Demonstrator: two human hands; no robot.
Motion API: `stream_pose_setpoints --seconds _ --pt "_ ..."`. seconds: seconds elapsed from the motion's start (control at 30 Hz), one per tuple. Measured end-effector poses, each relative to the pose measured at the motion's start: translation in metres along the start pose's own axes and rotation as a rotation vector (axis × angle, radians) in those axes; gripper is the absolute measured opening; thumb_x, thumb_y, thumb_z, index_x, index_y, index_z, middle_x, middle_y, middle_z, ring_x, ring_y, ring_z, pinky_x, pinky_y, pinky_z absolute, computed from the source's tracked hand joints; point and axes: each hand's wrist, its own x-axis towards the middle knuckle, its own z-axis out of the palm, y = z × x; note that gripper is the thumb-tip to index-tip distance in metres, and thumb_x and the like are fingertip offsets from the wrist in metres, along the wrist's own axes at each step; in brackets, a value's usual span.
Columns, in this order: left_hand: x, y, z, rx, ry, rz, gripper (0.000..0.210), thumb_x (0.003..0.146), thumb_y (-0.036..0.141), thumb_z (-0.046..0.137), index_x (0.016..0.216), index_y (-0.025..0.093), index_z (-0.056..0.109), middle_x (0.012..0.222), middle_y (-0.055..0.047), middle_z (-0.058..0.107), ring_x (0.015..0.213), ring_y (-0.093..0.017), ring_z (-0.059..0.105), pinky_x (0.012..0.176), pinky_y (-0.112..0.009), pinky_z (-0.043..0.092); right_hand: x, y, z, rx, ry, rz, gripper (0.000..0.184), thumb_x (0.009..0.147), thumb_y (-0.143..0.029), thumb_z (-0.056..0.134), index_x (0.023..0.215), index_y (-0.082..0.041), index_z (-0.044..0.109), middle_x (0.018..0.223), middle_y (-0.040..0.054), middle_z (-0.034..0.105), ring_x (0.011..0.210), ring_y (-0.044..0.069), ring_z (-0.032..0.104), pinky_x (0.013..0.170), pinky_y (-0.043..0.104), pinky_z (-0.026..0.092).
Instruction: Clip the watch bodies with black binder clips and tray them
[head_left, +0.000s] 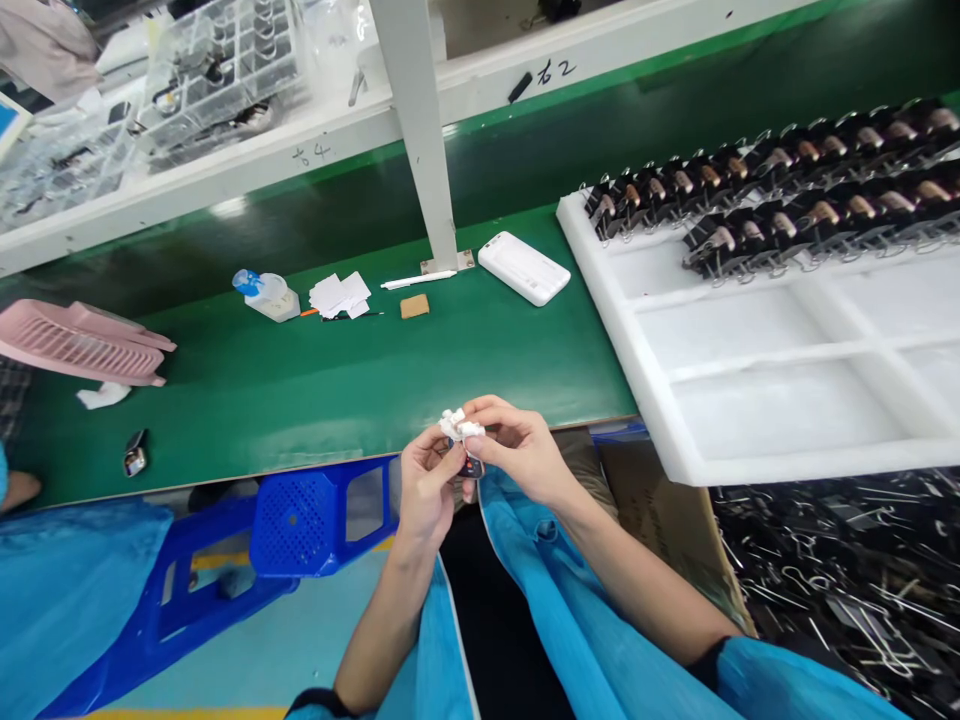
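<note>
My left hand (424, 488) and my right hand (517, 450) meet just below the front edge of the green table (337, 380). Together they pinch a small white part (459, 426), with a small dark piece (471, 467) held under it between the fingers. To the right a white foam tray (675, 400) overhangs the table, and rows of black binder clips clamped on small parts (787, 190) fill its far compartments. Its near compartments show only bare foam.
On the table lie a white rectangular case (523, 267), a white pen (417, 281), a tan block (414, 306), paper scraps (340, 295), a small bottle (264, 294), a pink fan (79, 341) and a small dark object (135, 453). A bin of loose clips (847, 590) sits lower right; a blue stool (315, 520) lower left.
</note>
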Motion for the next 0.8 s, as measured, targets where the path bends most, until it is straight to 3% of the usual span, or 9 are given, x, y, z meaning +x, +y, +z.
stream_pose_setpoints --seconds 0.13,0.27,0.43,0.53,0.63,0.8 --pt "-0.002 -0.001 -0.001 0.001 0.013 0.032 0.031 0.067 0.033 0.099 0.088 0.017 0.082 0.067 -0.001 0.074 0.035 -0.006 0.054 0.033 -0.015 0.043 -0.004 0.0 0.001 0.046 -0.104 0.04 0.026 0.086 -0.033 0.091 0.111 -0.028 0.084 0.123 0.0061 0.061 0.08 0.016 0.071 0.059 0.031 0.068" --pt "-0.003 -0.002 0.001 0.011 -0.001 0.036 0.028 0.07 0.032 0.097 0.09 0.018 0.082 0.063 0.001 0.071 0.035 -0.007 0.054 0.033 -0.015 0.042 0.005 0.001 -0.003 -0.035 0.05 -0.009 0.02 0.083 -0.038 0.094 0.094 -0.024 0.086 0.104 0.0054 0.073 0.078 0.017 0.072 0.066 0.03 0.065" --pt "-0.003 0.001 0.006 -0.065 -0.053 -0.004 0.026 0.074 0.035 0.095 0.089 0.019 0.08 0.075 -0.005 0.077 0.039 -0.007 0.055 0.033 -0.014 0.037 0.019 0.002 -0.003 0.087 0.193 0.017 0.035 0.084 -0.057 0.09 0.089 -0.022 0.085 0.079 0.0032 0.074 0.066 0.016 0.066 0.062 0.027 0.058" --pt "-0.003 0.002 0.006 -0.091 -0.053 -0.011 0.025 0.074 0.033 0.094 0.09 0.019 0.08 0.072 -0.004 0.076 0.038 -0.006 0.054 0.034 -0.014 0.036 0.013 0.0 -0.002 0.081 0.19 -0.018 0.04 0.088 -0.062 0.083 0.085 -0.021 0.085 0.087 0.0055 0.073 0.071 0.017 0.065 0.063 0.028 0.057" --pt "-0.003 0.001 0.006 -0.107 -0.02 0.008 0.026 0.073 0.033 0.096 0.09 0.02 0.081 0.061 0.001 0.07 0.036 -0.006 0.052 0.033 -0.014 0.037 0.0 -0.001 0.0 -0.071 0.174 -0.076 0.039 0.091 -0.06 0.082 0.084 -0.022 0.085 0.098 0.0075 0.071 0.084 0.019 0.067 0.074 0.031 0.059" --pt "-0.005 -0.001 0.006 -0.047 0.019 0.046 0.028 0.071 0.034 0.097 0.087 0.02 0.08 0.068 0.0 0.073 0.037 -0.005 0.054 0.033 -0.014 0.04 -0.011 -0.003 0.009 -0.132 0.136 -0.083 0.027 0.085 -0.046 0.091 0.107 -0.029 0.087 0.103 0.0051 0.069 0.082 0.017 0.067 0.065 0.028 0.062"
